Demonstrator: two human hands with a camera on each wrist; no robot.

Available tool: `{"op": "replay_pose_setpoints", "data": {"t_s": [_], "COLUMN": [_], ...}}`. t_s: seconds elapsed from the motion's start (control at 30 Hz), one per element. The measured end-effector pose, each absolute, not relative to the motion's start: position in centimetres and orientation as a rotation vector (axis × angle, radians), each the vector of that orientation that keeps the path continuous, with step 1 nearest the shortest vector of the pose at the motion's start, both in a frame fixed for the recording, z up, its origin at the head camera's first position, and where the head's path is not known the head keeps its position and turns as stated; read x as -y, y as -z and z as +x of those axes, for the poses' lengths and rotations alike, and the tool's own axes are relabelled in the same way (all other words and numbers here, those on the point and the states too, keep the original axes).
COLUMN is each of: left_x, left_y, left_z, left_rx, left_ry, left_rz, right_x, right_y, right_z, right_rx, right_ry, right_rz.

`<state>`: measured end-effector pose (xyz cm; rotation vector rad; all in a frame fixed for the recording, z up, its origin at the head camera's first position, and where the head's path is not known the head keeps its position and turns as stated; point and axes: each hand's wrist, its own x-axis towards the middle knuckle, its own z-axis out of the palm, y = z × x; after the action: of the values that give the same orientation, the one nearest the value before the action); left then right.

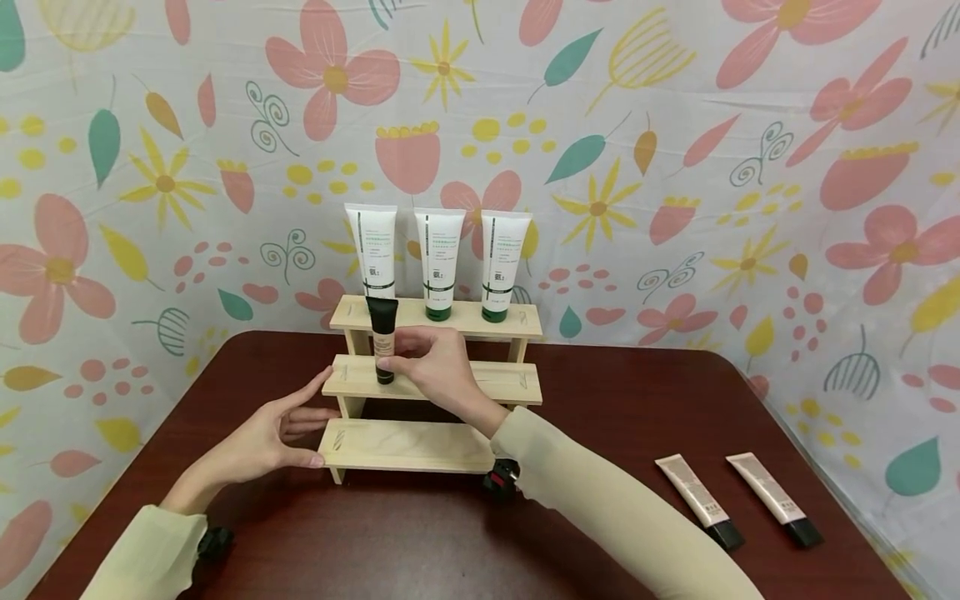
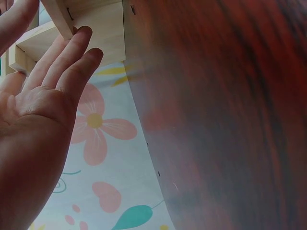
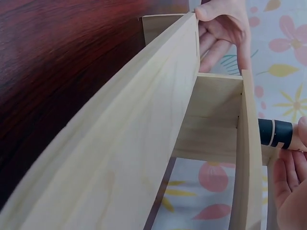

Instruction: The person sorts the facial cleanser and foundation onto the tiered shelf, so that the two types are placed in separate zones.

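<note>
My right hand (image 1: 442, 367) pinches a small cosmetic tube (image 1: 383, 321), beige with a black crimped end and black cap. It is upright, cap down, at the left part of the middle step of a three-step wooden display rack (image 1: 420, 442). In the right wrist view the black cap (image 3: 274, 132) is at the step's edge; whether it bears on the wood, I cannot tell. My left hand (image 1: 258, 437) lies along the rack's left side, fingers extended, thumb at the bottom step and index fingertip by the middle step. The left wrist view shows its fingertips against the wood.
Three white tubes with green caps, a left (image 1: 373, 250), a middle (image 1: 439, 258) and a right one (image 1: 505, 262), stand on the top step. Two beige tubes with black caps, one nearer (image 1: 693, 496) and one farther right (image 1: 772, 496), lie on the dark red table (image 1: 600, 417). Patterned cloth hangs behind.
</note>
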<state>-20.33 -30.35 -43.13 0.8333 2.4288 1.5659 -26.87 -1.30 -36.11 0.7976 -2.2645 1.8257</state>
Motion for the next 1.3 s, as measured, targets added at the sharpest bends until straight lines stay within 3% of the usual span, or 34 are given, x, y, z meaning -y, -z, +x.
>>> {"op": "replay_pose_setpoints", "data": {"t_s": [1.3], "left_x": [30.2], "left_y": [43.0], "left_z": [-20.2], "left_rx": [-2.442], "left_ry": [-1.567], "left_rz": [0.832], "right_x": [3.2], "right_y": [36.5], "right_z": [-27.3], "right_rx": [2.269], "right_ry": [-1.855], "right_rz": [0.825]}}
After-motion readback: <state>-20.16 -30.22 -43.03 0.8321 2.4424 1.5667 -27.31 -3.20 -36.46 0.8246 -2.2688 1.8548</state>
